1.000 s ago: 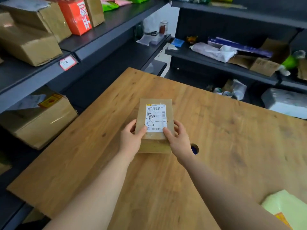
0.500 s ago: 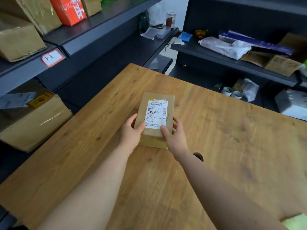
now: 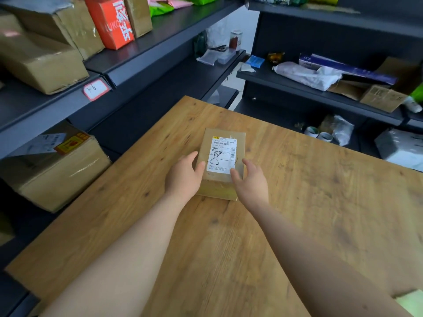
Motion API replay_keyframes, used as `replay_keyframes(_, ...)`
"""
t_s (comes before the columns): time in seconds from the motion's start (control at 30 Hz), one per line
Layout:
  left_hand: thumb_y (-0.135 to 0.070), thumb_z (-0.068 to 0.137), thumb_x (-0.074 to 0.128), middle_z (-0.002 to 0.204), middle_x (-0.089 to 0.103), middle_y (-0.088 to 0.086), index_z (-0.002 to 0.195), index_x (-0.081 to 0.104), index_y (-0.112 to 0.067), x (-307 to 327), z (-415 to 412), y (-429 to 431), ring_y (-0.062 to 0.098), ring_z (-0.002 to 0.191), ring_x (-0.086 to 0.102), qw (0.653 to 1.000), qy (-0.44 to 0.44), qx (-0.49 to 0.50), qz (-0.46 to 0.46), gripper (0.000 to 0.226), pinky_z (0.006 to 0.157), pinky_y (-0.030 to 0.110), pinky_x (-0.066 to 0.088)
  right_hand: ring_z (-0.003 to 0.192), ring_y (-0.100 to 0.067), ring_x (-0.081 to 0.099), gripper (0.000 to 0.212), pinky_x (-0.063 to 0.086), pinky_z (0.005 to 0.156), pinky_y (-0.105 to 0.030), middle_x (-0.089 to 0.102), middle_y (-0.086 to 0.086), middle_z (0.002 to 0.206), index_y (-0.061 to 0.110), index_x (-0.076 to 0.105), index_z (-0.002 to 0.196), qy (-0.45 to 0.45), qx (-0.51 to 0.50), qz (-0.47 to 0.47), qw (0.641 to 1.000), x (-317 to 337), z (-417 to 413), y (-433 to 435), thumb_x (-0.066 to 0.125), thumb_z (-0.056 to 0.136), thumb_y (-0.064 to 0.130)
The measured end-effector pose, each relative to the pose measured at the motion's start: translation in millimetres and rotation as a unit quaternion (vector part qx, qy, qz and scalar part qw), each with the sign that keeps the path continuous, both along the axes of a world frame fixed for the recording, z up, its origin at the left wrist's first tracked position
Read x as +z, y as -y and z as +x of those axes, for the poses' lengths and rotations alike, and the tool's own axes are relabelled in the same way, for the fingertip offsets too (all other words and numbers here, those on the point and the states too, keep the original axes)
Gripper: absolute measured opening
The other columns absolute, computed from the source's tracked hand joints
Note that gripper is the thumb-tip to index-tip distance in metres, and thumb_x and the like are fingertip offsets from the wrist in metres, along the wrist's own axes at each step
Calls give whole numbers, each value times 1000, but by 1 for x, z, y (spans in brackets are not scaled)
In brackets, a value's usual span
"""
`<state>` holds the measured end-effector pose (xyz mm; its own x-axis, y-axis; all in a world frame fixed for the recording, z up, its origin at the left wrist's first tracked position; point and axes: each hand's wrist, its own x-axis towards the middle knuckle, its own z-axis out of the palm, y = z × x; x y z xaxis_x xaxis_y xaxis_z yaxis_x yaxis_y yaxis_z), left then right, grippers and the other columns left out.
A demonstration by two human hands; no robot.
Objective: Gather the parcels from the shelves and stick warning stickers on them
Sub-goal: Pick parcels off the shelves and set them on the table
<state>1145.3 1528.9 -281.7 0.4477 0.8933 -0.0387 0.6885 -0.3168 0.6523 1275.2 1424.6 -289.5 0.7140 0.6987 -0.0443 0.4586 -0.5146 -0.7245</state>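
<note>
Hands have loosened off the parcel (image 3: pixel 223 156), now flat on counter (image 3: pixel 297 202) | left hand (image 3: pixel 183 177) grip slack, thumb touching its 8 o'clock edge | right hand (image 3: pixel 250 181) grip open, 4 o'clock | stiff, likely light; hold long sides

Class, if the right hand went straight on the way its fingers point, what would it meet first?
The small brown cardboard parcel with a white label: the open right hand points at its right edge, probably just short of contact.
</note>
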Motion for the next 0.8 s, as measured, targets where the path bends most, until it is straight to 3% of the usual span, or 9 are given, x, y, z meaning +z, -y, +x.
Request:
replay_keyframes(0.17, -35, 97, 46, 137, 54, -2, 134, 54, -21, 58, -48, 29, 24, 115, 55, 982, -78, -80, 155, 40, 90, 38, 47, 129, -25, 42, 42, 32, 104, -31, 48, -4, 140, 13, 51, 133, 151, 78, -17, 985, 48, -44, 31, 49, 96, 34)
replay_keyframes(0.4, -41, 97, 46, 132, 59, -3, 132, 56, -23, 108, -151, 96, 19, 120, 53, 959, -107, -95, 243, 40, 101, 40, 43, 125, -22, 45, 41, 29, 108, -31, 55, -2, 132, 14, 52, 131, 269, 166, -28, 948, 101, -132, 75, 48, 95, 35)
replay_keyframes(0.5, -43, 97, 45, 133, 57, -4, 132, 56, -24, 118, -199, 125, 16, 122, 52, 957, -119, -75, 255, 41, 104, 39, 42, 120, -20, 49, 38, 31, 107, -31, 61, 0, 123, 15, 58, 123, 301, 212, -11, 930, 113, -172, 89, 50, 93, 36)
replay_keyframes(0.8, -42, 95, 49, 128, 61, -4, 130, 57, -23, 135, -318, 221, 18, 117, 55, 945, -163, 98, 268, 41, 99, 36, 40, 132, -16, 43, 46, 24, 115, -33, 54, 2, 137, 19, 52, 135, 313, 398, 77, 859, 135, -279, 130, 51, 93, 39)
